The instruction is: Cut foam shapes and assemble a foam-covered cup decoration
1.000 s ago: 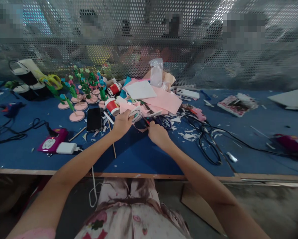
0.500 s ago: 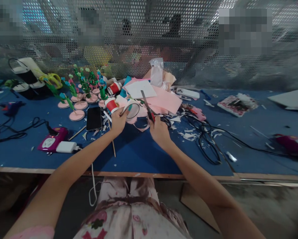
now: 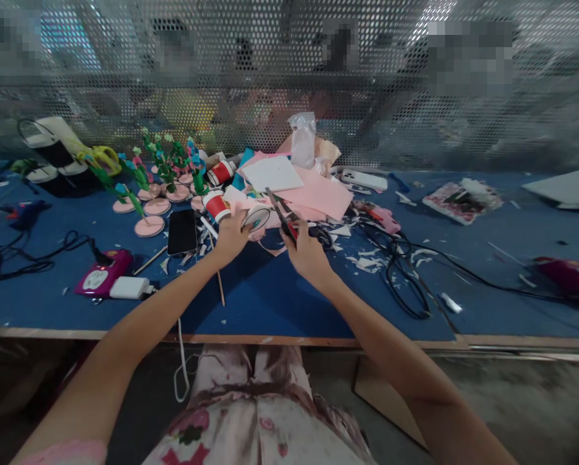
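My left hand (image 3: 233, 236) is closed on the edge of a round piece with a thin dark rim (image 3: 257, 220). Its centre looks pale or see-through, and I cannot tell what it is made of. A pair of scissors (image 3: 280, 213) with red and black handles is in my right hand (image 3: 308, 255), fingers wrapped round the grips. The dark blades point up and away, just right of the round piece and apart from it. Behind them lie pink sheets (image 3: 321, 194) and a white square sheet (image 3: 273, 174). A red-and-white roll (image 3: 217, 205) sits beside my left hand.
Craft flowers on round pink bases (image 3: 149, 226) stand at left, near a black phone (image 3: 182, 232). A purple power adapter (image 3: 104, 272) lies front left. White scraps (image 3: 366, 263) and a looped black cable (image 3: 390, 281) lie at right. Behind the table rises a perforated metal screen (image 3: 270, 84).
The scissors have tipped left, bringing the blades closer to the round piece. The round piece has dropped slightly and tilted, and my left hand has shifted a little right.
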A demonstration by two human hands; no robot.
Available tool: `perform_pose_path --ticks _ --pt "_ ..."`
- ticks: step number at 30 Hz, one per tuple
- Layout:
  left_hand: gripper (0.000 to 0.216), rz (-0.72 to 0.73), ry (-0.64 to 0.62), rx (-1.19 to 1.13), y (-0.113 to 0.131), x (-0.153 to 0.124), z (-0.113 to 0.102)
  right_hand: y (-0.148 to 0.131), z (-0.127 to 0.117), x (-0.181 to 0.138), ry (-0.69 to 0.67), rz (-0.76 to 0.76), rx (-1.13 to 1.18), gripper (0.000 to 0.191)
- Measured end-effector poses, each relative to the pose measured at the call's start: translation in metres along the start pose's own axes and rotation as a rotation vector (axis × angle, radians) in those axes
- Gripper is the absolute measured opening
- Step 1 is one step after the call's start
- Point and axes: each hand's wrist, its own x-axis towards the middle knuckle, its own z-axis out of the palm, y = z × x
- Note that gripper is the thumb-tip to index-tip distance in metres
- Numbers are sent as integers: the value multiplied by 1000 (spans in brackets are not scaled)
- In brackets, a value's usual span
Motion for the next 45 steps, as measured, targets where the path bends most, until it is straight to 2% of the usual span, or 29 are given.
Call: perform_pose_path --ticks 3,8,16,26,34,39,45 --pt "21 -12 -61 136 3 0 1 -2 -4 -2 -6 -68 -21 58" --pt "21 -29 -133 215 8 -2 0 -6 -6 -4 -44 -121 -248 62" --pt "18 -9 -111 207 11 -4 2 -6 2 -6 -64 -83 -463 63" --pt "21 21 -110 207 8 -3 6 -7 4 -4 -105 -85 -456 66" --pt "22 -8 -143 196 15 -2 2 -1 10 -1 -74 -106 -432 67" --pt "18 -1 -146 119 18 -3 0 -1 9 1 -122 -102 -427 65" --pt "19 10 -140 148 19 -2 3 -5 4 1 -158 -91 -425 64"
